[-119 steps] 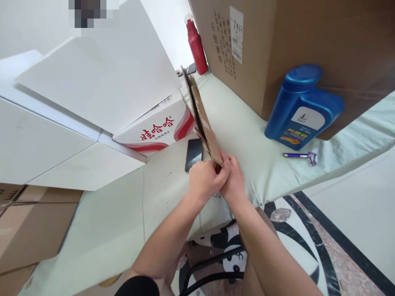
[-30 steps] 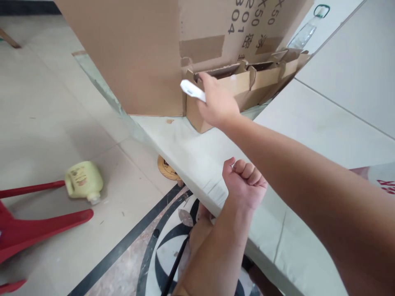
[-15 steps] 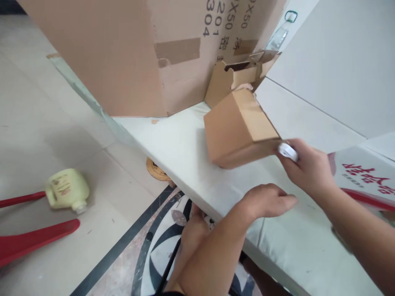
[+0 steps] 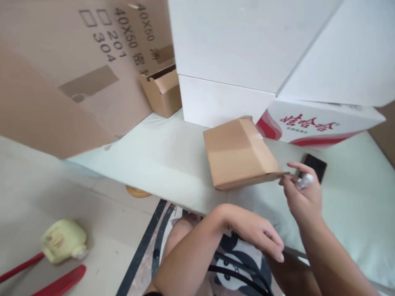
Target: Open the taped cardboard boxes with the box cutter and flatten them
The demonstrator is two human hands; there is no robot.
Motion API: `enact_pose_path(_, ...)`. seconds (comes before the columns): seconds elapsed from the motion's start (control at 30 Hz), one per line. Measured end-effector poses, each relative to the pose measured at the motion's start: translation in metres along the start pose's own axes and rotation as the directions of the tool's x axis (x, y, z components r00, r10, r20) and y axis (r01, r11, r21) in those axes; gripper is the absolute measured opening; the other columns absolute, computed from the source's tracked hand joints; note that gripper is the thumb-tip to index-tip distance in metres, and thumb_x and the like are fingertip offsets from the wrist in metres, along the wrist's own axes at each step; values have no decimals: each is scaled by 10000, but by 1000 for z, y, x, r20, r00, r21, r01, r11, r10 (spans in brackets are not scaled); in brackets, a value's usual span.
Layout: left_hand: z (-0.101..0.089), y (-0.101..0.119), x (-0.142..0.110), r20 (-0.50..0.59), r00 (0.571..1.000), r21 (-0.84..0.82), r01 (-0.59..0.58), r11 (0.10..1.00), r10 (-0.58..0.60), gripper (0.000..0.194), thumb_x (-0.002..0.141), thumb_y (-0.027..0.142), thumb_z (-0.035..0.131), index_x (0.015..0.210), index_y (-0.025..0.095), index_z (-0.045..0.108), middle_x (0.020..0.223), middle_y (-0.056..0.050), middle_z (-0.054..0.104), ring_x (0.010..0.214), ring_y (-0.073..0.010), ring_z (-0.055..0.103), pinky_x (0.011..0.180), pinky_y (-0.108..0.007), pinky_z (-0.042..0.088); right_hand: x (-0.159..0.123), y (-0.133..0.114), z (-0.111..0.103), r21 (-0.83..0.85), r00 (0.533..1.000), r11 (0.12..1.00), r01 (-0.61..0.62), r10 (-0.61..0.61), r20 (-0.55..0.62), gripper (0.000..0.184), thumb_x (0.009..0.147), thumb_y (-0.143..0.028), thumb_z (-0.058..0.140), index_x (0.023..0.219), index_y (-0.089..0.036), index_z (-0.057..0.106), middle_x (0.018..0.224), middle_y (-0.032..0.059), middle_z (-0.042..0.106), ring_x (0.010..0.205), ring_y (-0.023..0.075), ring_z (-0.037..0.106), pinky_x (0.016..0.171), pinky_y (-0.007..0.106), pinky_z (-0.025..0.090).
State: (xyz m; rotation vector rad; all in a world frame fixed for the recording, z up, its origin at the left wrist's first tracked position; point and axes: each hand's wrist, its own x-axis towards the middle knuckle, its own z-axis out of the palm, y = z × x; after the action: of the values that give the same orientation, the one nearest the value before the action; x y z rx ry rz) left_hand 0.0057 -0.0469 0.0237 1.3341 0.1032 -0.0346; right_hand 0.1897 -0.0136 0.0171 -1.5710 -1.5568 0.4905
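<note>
A small brown cardboard box (image 4: 236, 154) is tilted above the pale green cloth-covered table (image 4: 175, 144). My right hand (image 4: 304, 195) pinches its near right edge. The same hand keeps a slim white object (image 4: 305, 181), blurred, against its palm; its kind does not show. Bent at the wrist, my left hand (image 4: 257, 234) hangs in front of the box with its fingers curled and nothing visible in them. It does not touch the box. Beyond my right hand lies a dark phone (image 4: 313, 164), partly covered by the fingers.
A large printed carton (image 4: 101, 94) stands at the left, with another small open cardboard box (image 4: 165, 92) against it. White boxes (image 4: 228, 98) and a red-and-white carton (image 4: 311, 125) line the back. A yellow jug (image 4: 63, 240) lies on the floor by red stool legs (image 4: 61, 283).
My right hand has taken a cardboard box from the row beside the large carton and carried it right. My left hand has lowered from a fist. The view has turned right.
</note>
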Motion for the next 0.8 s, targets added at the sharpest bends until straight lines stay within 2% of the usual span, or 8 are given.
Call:
enact_pose_path(0.13,-10,2,13,-81,996,32,25,999,-22,526,738,645,749,606,183,535,560,47,455,568,-106,396,557,-251,342,2,11,25,226,976,954,-200,172,137,518,712,-439,673,1155,-181,600,922,82,729,716,203,656,659,343,505)
enact_pose_path(0.3,-15,20,-1,-141,990,29,20,999,-16,526,783,670,687,624,201,509,588,21,460,554,-116,391,539,-271,326,1,22,40,263,959,929,-259,216,182,354,675,-424,640,920,-171,676,714,22,680,645,186,596,663,334,483)
enact_pose_path(0.5,-17,20,-58,-258,862,-12,-455,891,436,543,848,602,564,489,232,395,367,16,329,333,-105,300,415,-294,229,7,23,14,259,966,937,-234,254,-48,158,712,-342,539,718,-202,610,600,-19,530,599,157,488,627,312,403)
enact_pose_path(0.57,-15,13,-68,-325,690,43,-673,739,647,539,840,574,575,478,231,369,322,49,276,259,-85,244,370,-279,218,12,22,-3,263,954,953,-148,208,-217,119,723,-322,528,713,-217,583,648,-5,555,638,168,527,665,326,434)
enact_pose_path(0.6,-13,11,-72,-442,509,149,-770,620,739,548,844,596,572,491,227,372,319,74,219,242,-70,190,356,-265,207,14,20,-11,264,932,962,-70,157,-326,94,724,-315,529,705,-228,558,676,5,570,665,178,560,689,338,461)
enact_pose_path(0.7,-10,12,-75,-775,-265,555,-720,418,573,483,927,569,513,615,219,399,412,96,68,303,-51,41,363,-219,168,20,16,-29,217,818,959,183,-26,-575,174,747,-336,550,659,-263,419,741,39,612,784,228,651,808,428,537)
enact_pose_path(0.73,-10,15,-74,-809,-364,570,-678,465,461,442,926,517,542,643,214,391,445,91,88,330,-52,65,375,-206,184,20,15,-33,200,798,953,229,-66,-599,225,766,-352,549,651,-270,374,747,47,619,819,244,666,846,464,544)
enact_pose_path(0.8,-14,19,-69,-864,-378,504,-646,573,332,400,841,438,668,664,205,395,494,87,224,394,-47,240,425,-181,283,21,14,-35,194,802,944,268,-107,-588,263,794,-364,539,647,-275,339,745,54,632,837,254,674,884,504,545)
